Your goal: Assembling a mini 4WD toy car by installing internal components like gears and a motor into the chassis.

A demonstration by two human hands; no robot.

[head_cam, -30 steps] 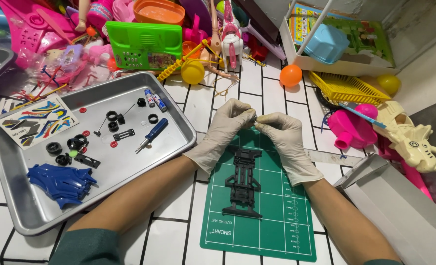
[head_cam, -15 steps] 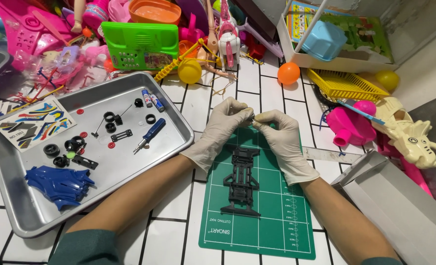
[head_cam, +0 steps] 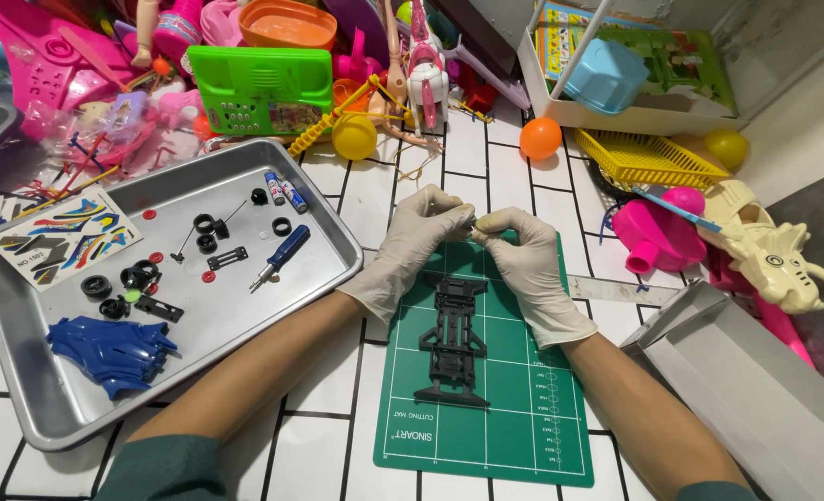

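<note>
- Fingertips (head_cam: 463,221) of the gloved left hand (head_cam: 412,246) and right hand (head_cam: 523,264) are pinching a tiny part, too small to identify, mid-frame.
- Black chassis (head_cam: 451,339) is lying below on the green cutting mat (head_cam: 486,436).
- White tiled surface (head_cam: 328,436) is carrying a metal tray (head_cam: 50,408) at left and toy clutter across the top.

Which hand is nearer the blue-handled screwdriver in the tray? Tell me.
Left. The left hand is just right of the blue-handled screwdriver, past the metal tray rim. The right hand is farther right, over the green cutting mat.
</note>
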